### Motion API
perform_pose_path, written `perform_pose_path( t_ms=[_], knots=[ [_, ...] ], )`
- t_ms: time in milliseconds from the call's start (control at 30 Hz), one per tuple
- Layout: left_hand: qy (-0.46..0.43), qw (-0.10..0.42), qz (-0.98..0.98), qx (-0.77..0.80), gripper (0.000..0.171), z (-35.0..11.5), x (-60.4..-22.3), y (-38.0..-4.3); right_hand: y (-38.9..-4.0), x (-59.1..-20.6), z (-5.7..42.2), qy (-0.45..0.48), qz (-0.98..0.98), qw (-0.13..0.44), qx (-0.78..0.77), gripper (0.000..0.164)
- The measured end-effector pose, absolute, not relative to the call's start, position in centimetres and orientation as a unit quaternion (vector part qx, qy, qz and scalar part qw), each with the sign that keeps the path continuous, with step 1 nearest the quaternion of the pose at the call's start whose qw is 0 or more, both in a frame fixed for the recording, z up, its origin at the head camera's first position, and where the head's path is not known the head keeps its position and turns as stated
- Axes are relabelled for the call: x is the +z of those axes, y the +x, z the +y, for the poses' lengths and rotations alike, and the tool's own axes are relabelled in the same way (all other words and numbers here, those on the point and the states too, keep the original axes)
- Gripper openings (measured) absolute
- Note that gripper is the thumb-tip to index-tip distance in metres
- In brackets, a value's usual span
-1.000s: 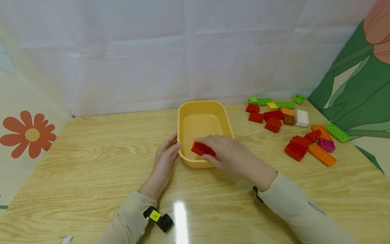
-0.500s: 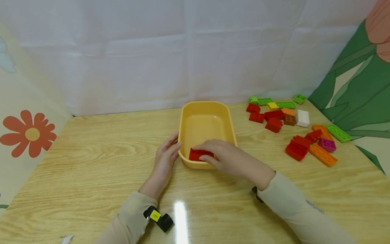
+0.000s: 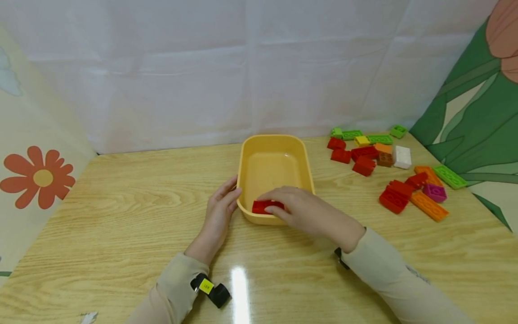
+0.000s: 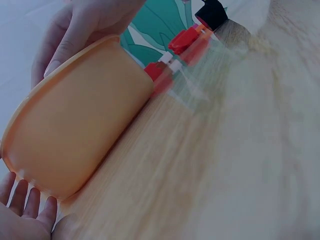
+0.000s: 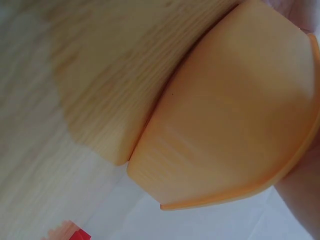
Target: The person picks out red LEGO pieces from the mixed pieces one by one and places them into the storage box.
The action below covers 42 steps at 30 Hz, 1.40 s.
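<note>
A yellow plastic bin (image 3: pixel 243 166) stands on the wooden table in the head view. My left hand (image 3: pixel 216 216) rests against its left side; in the left wrist view the fingertips (image 4: pixel 34 197) touch the outer wall. Over the bin's front right rim reaches my right hand (image 3: pixel 301 209), holding a red toy brick (image 3: pixel 261 207) between thumb and fingers. The brick lies low inside, by the front wall, partly covered by the fingers. From the right wrist camera, the bin wall (image 5: pixel 230 110) hides the brick.
To the right lie loose bricks: several red ones (image 3: pixel 364 165), a white one (image 3: pixel 402 157), a brown one (image 3: pixel 384 159) and a purple one (image 3: pixel 435 192). Green plates (image 3: pixel 450 177) and orange plates (image 3: pixel 429 206) are among them. A white cloth (image 3: pixel 170 81) hangs behind the table.
My right hand has lowered the red brick into the bin, turning it level along the front wall. The bin has shifted slightly to the right. My left hand has stayed beside it.
</note>
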<state>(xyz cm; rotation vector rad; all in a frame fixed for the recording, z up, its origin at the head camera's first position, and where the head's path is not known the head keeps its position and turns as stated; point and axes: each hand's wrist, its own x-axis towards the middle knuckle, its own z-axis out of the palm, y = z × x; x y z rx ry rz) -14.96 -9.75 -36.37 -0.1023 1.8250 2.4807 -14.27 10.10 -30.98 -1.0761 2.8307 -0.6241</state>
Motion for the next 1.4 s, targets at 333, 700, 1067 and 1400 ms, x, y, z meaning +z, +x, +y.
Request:
perform_pose_path(
  t_ms=[333,700,1067,1400],
  knots=[
    [-0.022,0.033,0.599,0.8,0.051,-9.5,-36.5,-15.0,-14.3,-31.0,10.0,-0.326,0.928,0.035,-0.179,0.032],
    [-0.047,-0.004,0.631,0.775,0.046,-9.3,-36.4,-14.9,-14.5,-31.1,9.9,-0.318,0.932,0.039,-0.169,0.032],
    [-0.023,0.008,0.596,0.802,0.049,-9.1,-36.5,-15.0,-14.5,-30.6,9.7,-0.332,0.93,0.034,-0.155,0.031],
    [-0.017,0.024,0.551,0.834,0.05,-9.0,-36.5,-15.1,-14.9,-29.4,11.8,-0.334,0.929,-0.004,-0.159,0.029]
  ],
)
